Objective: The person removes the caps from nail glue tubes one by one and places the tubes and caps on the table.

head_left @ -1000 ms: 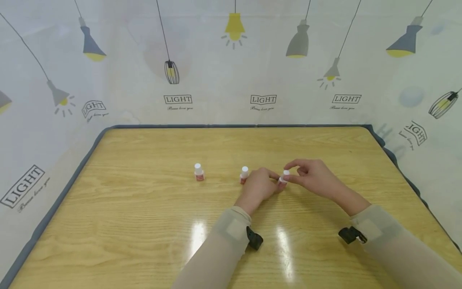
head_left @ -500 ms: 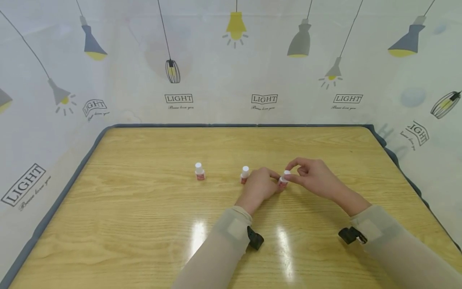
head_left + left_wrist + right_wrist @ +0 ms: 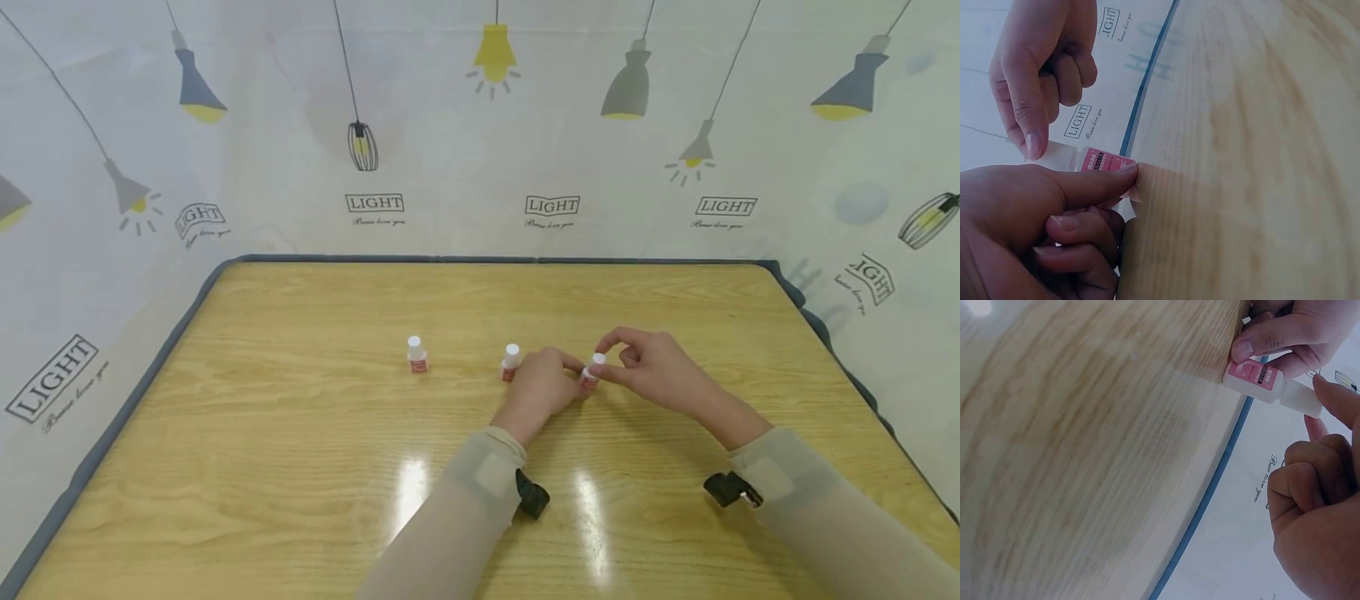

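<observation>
**Holding a small white bottle (image 3: 1252,375) from both ends**

A person's left hand (image 3: 542,385) pinches the bottle's pink-labelled body, the thumb along the label, while the right hand (image 3: 658,371) pinches the white cap (image 3: 1300,399) between thumb and forefinger, its other fingers curled toward the palm. The bottle is at the right end of a row of three, its base low at the wooden table (image 3: 262,450); whether it touches the surface cannot be told. Just beside the left hand stands a second bottle (image 3: 512,358), partly hidden; well apart, farther left, a third bottle (image 3: 417,358) stands upright. Behind, a pale backdrop (image 3: 450,142) carries printed lamps.
</observation>
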The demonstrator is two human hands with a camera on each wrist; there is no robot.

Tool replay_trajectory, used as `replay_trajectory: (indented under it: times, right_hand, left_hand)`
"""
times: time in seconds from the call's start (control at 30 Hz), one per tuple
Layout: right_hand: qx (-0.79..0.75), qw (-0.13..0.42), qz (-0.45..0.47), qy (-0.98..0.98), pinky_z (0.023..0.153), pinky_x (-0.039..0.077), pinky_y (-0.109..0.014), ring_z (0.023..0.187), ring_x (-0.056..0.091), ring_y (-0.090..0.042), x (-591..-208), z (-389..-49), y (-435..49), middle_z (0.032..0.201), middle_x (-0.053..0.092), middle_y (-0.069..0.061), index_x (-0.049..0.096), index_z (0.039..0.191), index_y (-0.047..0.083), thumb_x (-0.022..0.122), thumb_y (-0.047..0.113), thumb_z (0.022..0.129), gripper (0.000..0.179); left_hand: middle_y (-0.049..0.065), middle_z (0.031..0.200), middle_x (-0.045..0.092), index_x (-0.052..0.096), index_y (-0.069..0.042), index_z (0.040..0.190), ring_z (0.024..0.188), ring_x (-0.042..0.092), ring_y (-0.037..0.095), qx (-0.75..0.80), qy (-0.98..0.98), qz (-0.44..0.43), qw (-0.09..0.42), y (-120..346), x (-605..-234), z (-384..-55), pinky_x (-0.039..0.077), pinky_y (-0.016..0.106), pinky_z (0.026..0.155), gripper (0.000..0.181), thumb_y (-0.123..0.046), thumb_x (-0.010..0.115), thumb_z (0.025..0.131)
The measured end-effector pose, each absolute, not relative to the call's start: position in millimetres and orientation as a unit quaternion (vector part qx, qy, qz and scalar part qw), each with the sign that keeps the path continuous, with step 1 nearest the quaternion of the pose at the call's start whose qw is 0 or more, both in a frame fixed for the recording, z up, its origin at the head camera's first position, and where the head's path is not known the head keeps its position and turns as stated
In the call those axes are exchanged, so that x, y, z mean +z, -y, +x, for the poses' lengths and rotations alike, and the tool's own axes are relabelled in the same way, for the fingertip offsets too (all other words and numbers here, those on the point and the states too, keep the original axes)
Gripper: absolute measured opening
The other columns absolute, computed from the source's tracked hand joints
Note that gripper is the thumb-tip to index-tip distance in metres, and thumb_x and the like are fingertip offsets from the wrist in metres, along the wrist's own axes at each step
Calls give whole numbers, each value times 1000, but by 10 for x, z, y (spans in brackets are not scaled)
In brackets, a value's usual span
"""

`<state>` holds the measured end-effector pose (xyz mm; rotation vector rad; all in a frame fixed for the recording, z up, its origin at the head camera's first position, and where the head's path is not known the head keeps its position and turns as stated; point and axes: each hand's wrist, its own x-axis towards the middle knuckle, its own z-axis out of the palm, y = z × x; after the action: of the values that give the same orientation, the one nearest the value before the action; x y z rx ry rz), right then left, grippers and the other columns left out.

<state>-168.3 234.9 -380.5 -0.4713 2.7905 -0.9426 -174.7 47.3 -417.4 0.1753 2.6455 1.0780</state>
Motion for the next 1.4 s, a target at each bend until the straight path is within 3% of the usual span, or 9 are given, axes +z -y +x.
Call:
replay_trajectory:
  times: [0.3, 0.5, 0.63, 0.83, 1.17, 1.4]
  right_hand:
    - [-307, 71, -175, -933, 51, 29, -26, 49, 24, -7, -3800, -1668, -2346, 56, 30, 8, 72, 120, 14, 74, 31, 102, 25]
    - [-306, 74, -182, -932, 52, 29, -26, 50, 23, -5, -3760, -1669, -2337, 57, 31, 9, 71, 126, 10, 77, 32, 100, 35]
    - [-303, 75, -166, -935, 53, 28, -26, 51, 24, -6, -3741, -1665, -2325, 58, 31, 8, 69, 122, 10, 79, 38, 97, 39]
    - [-296, 70, -157, -940, 53, 29, -26, 52, 26, -8, -3750, -1664, -2320, 57, 31, 9, 69, 112, 13, 80, 39, 97, 32]
    - [-295, 61, -176, -937, 53, 29, -25, 52, 25, -7, -3782, -1668, -2338, 59, 27, 9, 73, 110, 18, 77, 38, 99, 23]
    - [-295, 58, -197, -933, 52, 29, -25, 51, 24, -5, -3766, -1665, -2348, 57, 30, 9, 75, 124, 12, 76, 25, 101, 27]
  left_hand:
    - [-4, 129, 78, 84, -24, 118, 121, 71, 20, 375, -914, 55, 147, -487, -4179, -1755, 52, 45, 106, 27, -34, 85, 92]
    - [-4, 127, 79, 84, -24, 117, 114, 71, 18, 375, -914, 56, 144, -484, -4182, -1756, 53, 43, 104, 26, -31, 85, 92]
    - [-4, 126, 79, 85, -24, 115, 107, 69, 16, 373, -915, 56, 142, -482, -4176, -1755, 52, 44, 102, 24, -32, 85, 92]
    - [-3, 127, 79, 84, -23, 117, 104, 67, 14, 377, -912, 55, 148, -484, -4162, -1744, 53, 41, 100, 26, -33, 84, 93]
    - [-4, 128, 79, 85, -25, 116, 112, 71, 17, 368, -917, 58, 143, -478, -4140, -1728, 49, 47, 104, 24, -35, 83, 94]
    - [-4, 127, 79, 84, -24, 118, 118, 72, 20, 369, -917, 62, 135, -473, -4150, -1732, 53, 44, 104, 26, -33, 84, 93]
